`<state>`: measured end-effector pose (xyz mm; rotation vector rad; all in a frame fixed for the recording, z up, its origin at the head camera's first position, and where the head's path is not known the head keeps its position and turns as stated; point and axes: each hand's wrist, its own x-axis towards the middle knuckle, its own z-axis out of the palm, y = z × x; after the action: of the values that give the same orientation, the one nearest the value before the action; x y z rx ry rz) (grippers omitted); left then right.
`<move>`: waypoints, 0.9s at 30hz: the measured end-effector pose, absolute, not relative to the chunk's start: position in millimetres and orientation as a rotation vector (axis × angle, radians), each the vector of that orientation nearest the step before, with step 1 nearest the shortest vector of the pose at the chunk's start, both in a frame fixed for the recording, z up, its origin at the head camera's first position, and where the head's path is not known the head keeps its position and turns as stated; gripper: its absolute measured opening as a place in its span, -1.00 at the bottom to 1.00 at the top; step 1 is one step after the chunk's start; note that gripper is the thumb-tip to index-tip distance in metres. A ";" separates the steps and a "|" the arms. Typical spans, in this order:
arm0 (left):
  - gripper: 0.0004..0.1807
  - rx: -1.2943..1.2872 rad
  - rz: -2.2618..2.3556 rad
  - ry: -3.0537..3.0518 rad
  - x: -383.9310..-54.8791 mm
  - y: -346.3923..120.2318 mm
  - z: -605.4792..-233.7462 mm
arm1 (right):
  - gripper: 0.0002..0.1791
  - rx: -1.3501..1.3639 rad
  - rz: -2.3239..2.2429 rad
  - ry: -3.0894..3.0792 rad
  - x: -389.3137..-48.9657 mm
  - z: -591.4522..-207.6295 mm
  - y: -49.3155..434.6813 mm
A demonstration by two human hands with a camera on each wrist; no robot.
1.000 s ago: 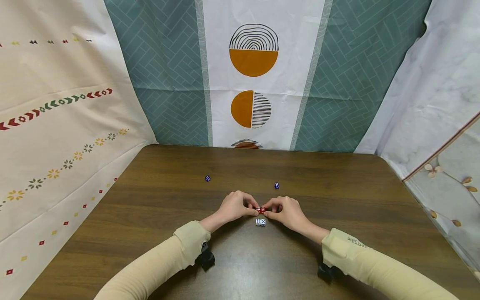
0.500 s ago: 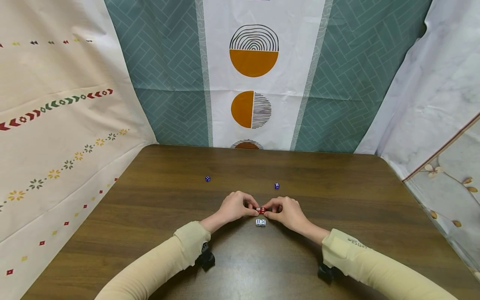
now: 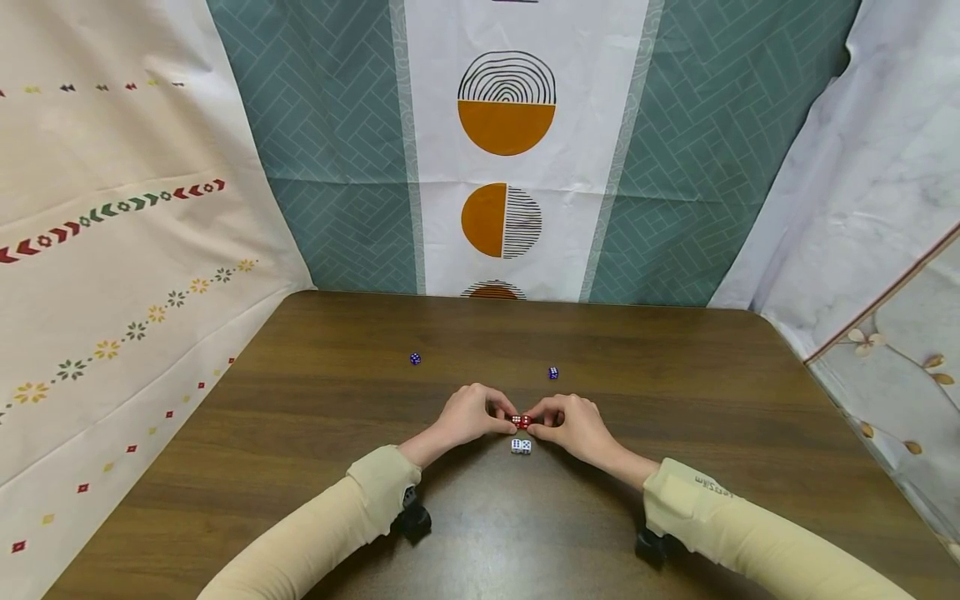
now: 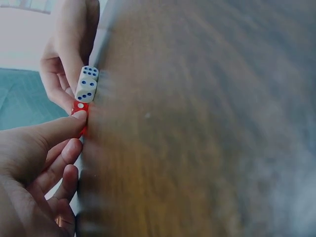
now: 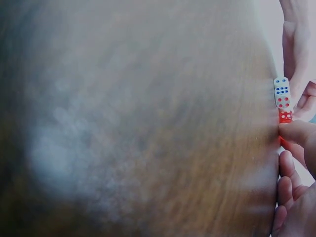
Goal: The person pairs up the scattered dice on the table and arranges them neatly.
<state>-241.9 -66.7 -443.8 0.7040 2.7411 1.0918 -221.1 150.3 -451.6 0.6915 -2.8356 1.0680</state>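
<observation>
Two red dice with white pips sit side by side near the middle of the table in the head view. My left hand (image 3: 468, 414) pinches the left red die (image 3: 516, 422) between thumb and finger. From the other side, my right hand (image 3: 573, 425) pinches the right red die (image 3: 527, 422). Just nearer to me, a pair of white dice (image 3: 521, 447) stands side by side. In the left wrist view the thumb covers part of a red die (image 4: 79, 105). The right wrist view has a red die (image 5: 285, 116) partly behind the right thumb.
Beyond the hands lie two separate blue dice, one at the left (image 3: 416, 358) and one at the right (image 3: 553, 373). The brown wooden table (image 3: 337, 350) is bordered by hanging cloths at the left, back and right.
</observation>
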 end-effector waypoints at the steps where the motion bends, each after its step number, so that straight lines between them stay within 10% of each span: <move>1: -0.86 0.706 1.097 2.732 -242.4 -67.1 -443.7 | -0.88 0.691 1.068 -2.835 -221.2 -451.8 150.4; 14: -0.78 0.883 1.117 2.643 -273.1 -108.8 -423.0 | -0.87 0.659 1.067 -2.857 -221.6 -451.8 150.1; 27: -0.77 0.376 1.455 2.910 -305.6 -178.7 -411.7 | -0.86 0.629 1.056 -2.872 -220.2 -451.1 148.6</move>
<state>-305.6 -178.7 -411.7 0.3758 2.9103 1.4545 -220.2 148.6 -451.1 0.6285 -2.8716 1.0562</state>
